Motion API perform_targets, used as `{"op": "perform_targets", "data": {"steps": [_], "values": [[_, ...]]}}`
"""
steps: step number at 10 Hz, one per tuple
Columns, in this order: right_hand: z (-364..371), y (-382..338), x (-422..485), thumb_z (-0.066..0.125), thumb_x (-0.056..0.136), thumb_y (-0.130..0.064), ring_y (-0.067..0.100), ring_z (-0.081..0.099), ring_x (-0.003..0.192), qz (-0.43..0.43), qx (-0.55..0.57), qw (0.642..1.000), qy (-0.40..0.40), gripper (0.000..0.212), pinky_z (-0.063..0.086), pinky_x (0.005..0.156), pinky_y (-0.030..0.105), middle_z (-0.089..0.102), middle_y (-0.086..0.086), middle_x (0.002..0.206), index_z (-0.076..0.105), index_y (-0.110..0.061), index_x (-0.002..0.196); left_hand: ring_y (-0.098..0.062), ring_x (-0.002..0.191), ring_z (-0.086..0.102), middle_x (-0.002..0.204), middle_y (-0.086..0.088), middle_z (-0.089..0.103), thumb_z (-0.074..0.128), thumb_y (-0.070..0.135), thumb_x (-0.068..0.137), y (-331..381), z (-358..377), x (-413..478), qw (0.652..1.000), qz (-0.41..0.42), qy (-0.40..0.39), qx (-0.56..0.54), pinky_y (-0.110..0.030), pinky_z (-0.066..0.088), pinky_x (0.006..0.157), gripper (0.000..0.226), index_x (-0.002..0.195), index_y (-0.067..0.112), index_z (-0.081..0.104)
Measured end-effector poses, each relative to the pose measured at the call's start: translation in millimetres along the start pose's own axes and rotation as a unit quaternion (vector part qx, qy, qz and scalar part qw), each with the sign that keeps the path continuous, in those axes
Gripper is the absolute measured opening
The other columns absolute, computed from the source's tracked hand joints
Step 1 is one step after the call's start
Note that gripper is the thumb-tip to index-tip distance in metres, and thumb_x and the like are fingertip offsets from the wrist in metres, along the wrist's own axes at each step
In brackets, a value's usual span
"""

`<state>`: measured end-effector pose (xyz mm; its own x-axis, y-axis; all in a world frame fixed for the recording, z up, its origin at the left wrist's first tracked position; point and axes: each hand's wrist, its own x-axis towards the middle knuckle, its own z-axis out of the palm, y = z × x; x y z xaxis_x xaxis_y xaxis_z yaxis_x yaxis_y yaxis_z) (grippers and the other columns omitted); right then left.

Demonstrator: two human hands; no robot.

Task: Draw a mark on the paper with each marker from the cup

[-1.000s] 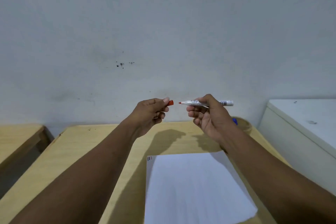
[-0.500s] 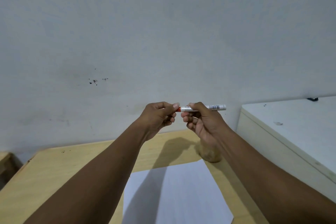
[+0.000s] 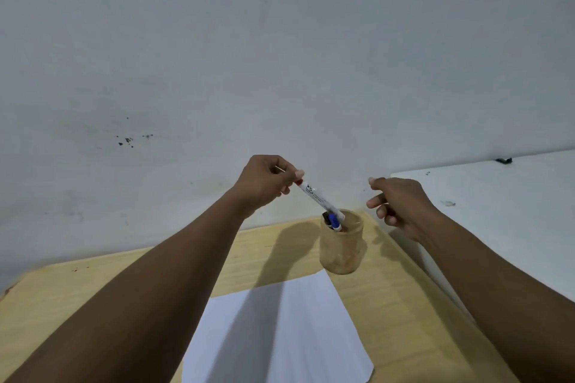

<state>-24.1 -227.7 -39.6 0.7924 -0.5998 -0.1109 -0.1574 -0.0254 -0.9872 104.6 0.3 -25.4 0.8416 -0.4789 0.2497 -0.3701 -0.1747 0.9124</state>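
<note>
The red-capped marker (image 3: 315, 197) is pinched at its cap end by the left hand (image 3: 266, 185), its tail slanted into the cup (image 3: 341, 242) (apparently for return). The right hand (image 3: 399, 207) hangs loosely open, empty; the paper (image 3: 280, 336) lies nearer on the surface (image 3: 93, 295).

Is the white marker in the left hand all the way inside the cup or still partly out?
Partly out. The white marker slants from the left hand down into the cup; only its lower end is past the rim.

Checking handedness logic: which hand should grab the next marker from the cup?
Right hand, probably: it is empty, open and beside the cup. The left hand holds the red marker, its lower end at the cup's mouth.
</note>
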Motion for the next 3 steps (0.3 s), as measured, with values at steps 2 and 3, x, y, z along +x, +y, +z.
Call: {"op": "perform_targets", "data": {"steps": [2, 3], "values": [[-6, 12, 8, 0.063, 0.098, -0.024, 0.014, 0.052, 0.039, -0.014, -0.042, 0.999, -0.005, 0.025, 0.034, 0.037, 0.023, 0.069, 0.013, 0.077, 0.066, -0.001, 0.109, -0.013, 0.065, 0.066, 0.07, 0.005, 0.077, 0.083, 0.039, 0.082, 3, 27, 6, 0.993, 0.005, -0.059, 0.1, -0.028, 0.049, 0.061, 0.026, 0.085, 0.014, 0.075], [-4, 11, 7, 0.064, 0.097, -0.024, 0.015, 0.055, 0.042, -0.036, -0.07, 0.997, -0.01, 0.023, 0.035, 0.04, 0.024, 0.071, 0.012, 0.078, 0.067, -0.004, 0.107, -0.013, 0.07, 0.069, 0.083, -0.004, 0.078, 0.081, 0.055, 0.078, 8, 39, 5, 0.985, -0.006, -0.053, 0.161, -0.027, 0.047, 0.063, 0.039, 0.096, 0.02, 0.075]]}}
